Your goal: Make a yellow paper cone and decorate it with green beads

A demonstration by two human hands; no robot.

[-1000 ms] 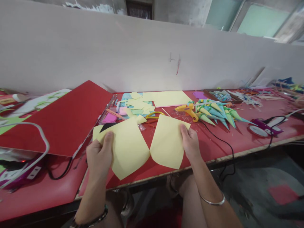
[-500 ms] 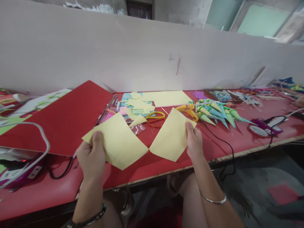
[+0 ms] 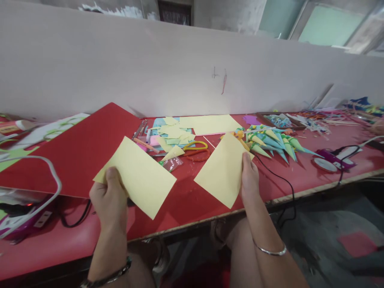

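My left hand [image 3: 109, 196] pinches one corner of a pale yellow paper sheet [image 3: 144, 176], thumb on top, above the front of the red table. On the other side, my right hand [image 3: 249, 176] grips the right edge of a second pale yellow paper piece [image 3: 221, 172], which bends slightly. A gap separates the two pieces. Behind them lie scissors [image 3: 195, 146] with yellow and red handles and a small rolled yellow paper cone [image 3: 174, 152]. An orange-yellow glue gun [image 3: 240, 137] is partly hidden behind the right piece.
Yellow paper scraps [image 3: 175, 132] and a larger yellow sheet [image 3: 213, 124] lie at the back. Blue and yellow paper cones [image 3: 273, 142] are heaped to the right. A red board [image 3: 81, 152] covers the left. Purple power strips [image 3: 336, 160] with cords sit at both sides.
The two yellow papers have moved apart; their corners met before. My left hand has shifted slightly left and down, my right hand slightly right.
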